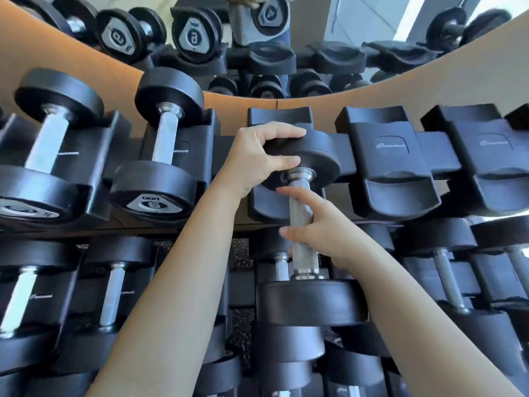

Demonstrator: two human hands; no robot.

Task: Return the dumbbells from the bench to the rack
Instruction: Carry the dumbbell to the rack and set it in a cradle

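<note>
A black dumbbell (315, 302) with a knurled steel handle is held over an empty black cradle (269, 207) on the rack's top row. My left hand (263, 156) grips the rim of its far head. My right hand (317, 224) wraps the handle from the right, index finger stretched along the steel. The near head hangs in front of the lower row. Whether the far head touches the cradle I cannot tell.
Two dumbbells rest in cradles to the left, one marked 6 (154, 203). Two empty cradles (392, 167) stand to the right. A lower row of dumbbells (114, 293) fills the shelf below. A mirror (257, 38) behind the rack reflects it all.
</note>
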